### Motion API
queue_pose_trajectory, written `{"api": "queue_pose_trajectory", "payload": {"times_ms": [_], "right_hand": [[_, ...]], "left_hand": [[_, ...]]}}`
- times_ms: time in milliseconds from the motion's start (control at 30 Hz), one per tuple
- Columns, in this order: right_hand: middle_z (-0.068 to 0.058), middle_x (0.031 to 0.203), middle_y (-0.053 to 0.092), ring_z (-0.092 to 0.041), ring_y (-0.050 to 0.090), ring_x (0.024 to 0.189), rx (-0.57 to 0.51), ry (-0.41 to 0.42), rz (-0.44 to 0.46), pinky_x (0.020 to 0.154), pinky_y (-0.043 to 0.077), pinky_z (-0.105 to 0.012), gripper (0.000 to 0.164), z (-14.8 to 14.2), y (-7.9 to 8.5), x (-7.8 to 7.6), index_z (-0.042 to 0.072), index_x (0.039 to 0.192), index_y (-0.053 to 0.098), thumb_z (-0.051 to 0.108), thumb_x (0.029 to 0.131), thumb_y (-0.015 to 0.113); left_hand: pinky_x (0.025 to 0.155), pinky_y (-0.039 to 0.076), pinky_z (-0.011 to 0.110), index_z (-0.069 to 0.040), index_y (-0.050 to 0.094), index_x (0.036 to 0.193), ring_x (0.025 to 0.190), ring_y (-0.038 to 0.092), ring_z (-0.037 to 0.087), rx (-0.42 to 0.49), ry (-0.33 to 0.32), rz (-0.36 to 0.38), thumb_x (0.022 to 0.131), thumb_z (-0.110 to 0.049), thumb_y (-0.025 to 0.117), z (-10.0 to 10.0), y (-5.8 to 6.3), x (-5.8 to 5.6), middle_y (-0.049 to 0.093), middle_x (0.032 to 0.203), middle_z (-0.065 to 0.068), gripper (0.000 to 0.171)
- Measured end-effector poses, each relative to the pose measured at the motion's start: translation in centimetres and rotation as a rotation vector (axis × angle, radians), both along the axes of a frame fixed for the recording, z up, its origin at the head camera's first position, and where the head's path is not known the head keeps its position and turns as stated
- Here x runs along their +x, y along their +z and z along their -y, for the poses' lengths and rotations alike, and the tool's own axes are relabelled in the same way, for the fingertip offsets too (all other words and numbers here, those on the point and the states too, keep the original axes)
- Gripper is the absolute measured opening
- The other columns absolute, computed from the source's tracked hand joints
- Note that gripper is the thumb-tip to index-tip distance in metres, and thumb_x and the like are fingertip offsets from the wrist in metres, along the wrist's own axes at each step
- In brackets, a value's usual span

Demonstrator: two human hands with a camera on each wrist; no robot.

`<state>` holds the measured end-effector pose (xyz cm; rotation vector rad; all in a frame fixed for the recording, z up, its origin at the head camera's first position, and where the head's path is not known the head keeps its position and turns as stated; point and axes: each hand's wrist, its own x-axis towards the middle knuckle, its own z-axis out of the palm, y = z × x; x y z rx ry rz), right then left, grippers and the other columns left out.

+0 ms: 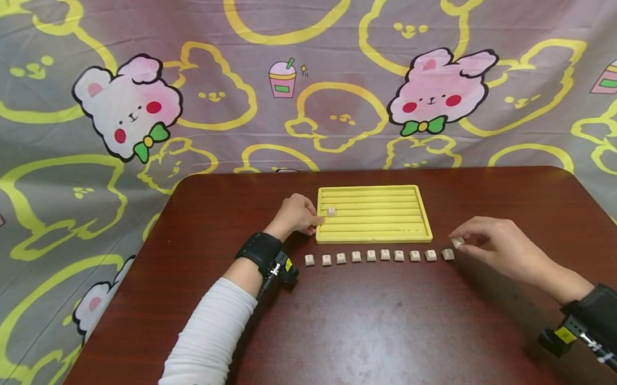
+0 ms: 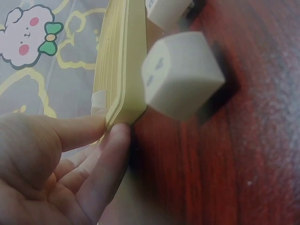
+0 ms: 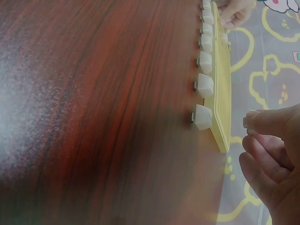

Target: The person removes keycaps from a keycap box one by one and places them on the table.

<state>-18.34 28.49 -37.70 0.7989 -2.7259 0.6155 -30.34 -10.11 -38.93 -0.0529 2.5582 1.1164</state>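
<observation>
My left hand (image 1: 295, 214) pinches the left edge of a yellow ridged tray (image 1: 371, 238) between thumb and fingers, as the left wrist view also shows. One white keycap (image 1: 332, 211) sits in a groove of the tray near its left side. To the right of the tray, my right hand (image 1: 496, 240) holds another white keycap (image 1: 458, 242) between thumb and fingertips, above the table. In the right wrist view only a sliver of that held keycap (image 3: 246, 122) shows. A row of several white keycaps (image 1: 371, 255) lies along the tray's front side; their marks are too small to read.
The dark red-brown wooden table (image 1: 375, 337) carries everything, with a bright glare on its near part. Behind it hangs a grey cloth (image 1: 337, 146) printed with rabbits and yellow outlines. Each wrist wears a black strap (image 1: 259, 252) with a small camera.
</observation>
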Motion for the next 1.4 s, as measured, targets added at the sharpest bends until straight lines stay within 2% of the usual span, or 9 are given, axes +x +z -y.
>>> {"api": "queue_pose_trajectory", "payload": {"times_ms": [300,633,1400], "right_hand": [[0.012,0.094,0.07,-0.001,0.061,0.08,-0.012,-0.024,-0.021,0.068,0.055,-0.014,0.029,-0.9,-0.5,0.2,0.019,0.101,0.074,0.004,0.078,0.082],[0.01,0.096,0.071,-0.002,0.062,0.082,-0.004,-0.076,0.047,0.068,0.058,-0.019,0.028,-1.3,-1.0,0.6,0.02,0.103,0.074,0.006,0.079,0.081],[0.007,0.097,0.072,-0.004,0.064,0.083,-0.011,-0.107,0.081,0.067,0.058,-0.022,0.023,-1.2,-2.3,0.3,0.02,0.102,0.074,0.009,0.082,0.08]], "left_hand": [[0.053,0.061,0.025,0.004,0.067,0.092,0.051,0.064,0.011,-0.006,0.006,0.007,0.086,-0.01,0.077,-0.1,0.1,0.0,0.064,0.069,0.009,0.018],[0.054,0.061,0.025,0.004,0.067,0.091,0.051,0.064,0.011,-0.005,0.007,0.005,0.086,-0.01,0.077,0.0,0.0,0.0,0.065,0.072,0.01,0.018],[0.055,0.062,0.026,0.005,0.066,0.092,0.052,0.065,0.011,0.023,0.013,0.009,0.085,-0.008,0.077,0.1,0.2,0.2,0.066,0.074,0.011,0.018]]}}
